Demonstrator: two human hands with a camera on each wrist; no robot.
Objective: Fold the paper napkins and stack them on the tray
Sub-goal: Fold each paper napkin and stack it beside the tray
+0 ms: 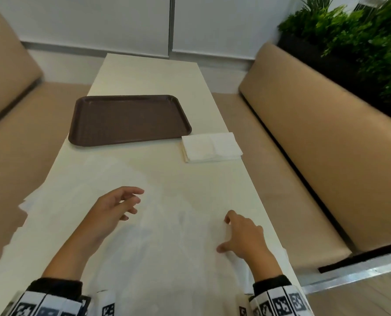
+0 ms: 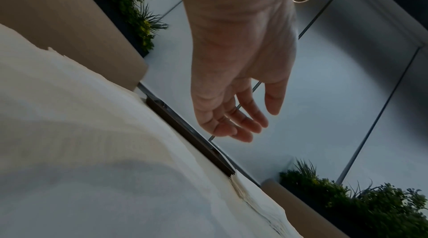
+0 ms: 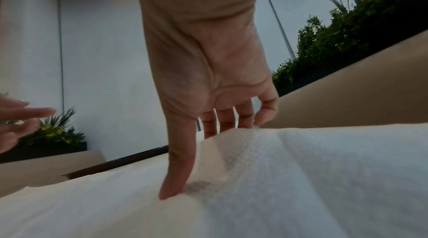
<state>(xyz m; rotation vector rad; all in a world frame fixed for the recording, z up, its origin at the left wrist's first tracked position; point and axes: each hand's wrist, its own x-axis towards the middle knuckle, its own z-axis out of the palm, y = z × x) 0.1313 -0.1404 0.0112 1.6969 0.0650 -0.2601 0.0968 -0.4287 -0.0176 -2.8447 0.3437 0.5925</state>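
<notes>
Head view first: the open napkin (image 1: 158, 242) lies flat on the table (image 1: 149, 71) right in front of me, at about 6 o'clock, pale on pale, so its far edges are hard to trace. My right hand (image 1: 243, 239) is on its right side, thumb pressed down flat and the fingers (image 3: 228, 119) reaching over a raised ridge of paper; I read that as me gathering the edge so I can bring it across for the first fold. Whether the fingers truly pinch the sheet or only push it up, I cannot tell, since the ridge hides their tips. My left hand (image 1: 116, 206) hovers just above the napkin at 9 o'clock from the right one, fingers loosely spread and holding nothing, I think ready to pin the sheet so it does not slide. More loose paper (image 1: 28, 201) hangs over the table edge at 9 o'clock. The stack of napkins (image 1: 212, 148) sits at 1 o'clock, within easy reach of my right hand. The brown tray (image 1: 92, 101) waits at 11 o'clock, just beside that stack, with nothing on it yet, so no folded napkin is done.
</notes>
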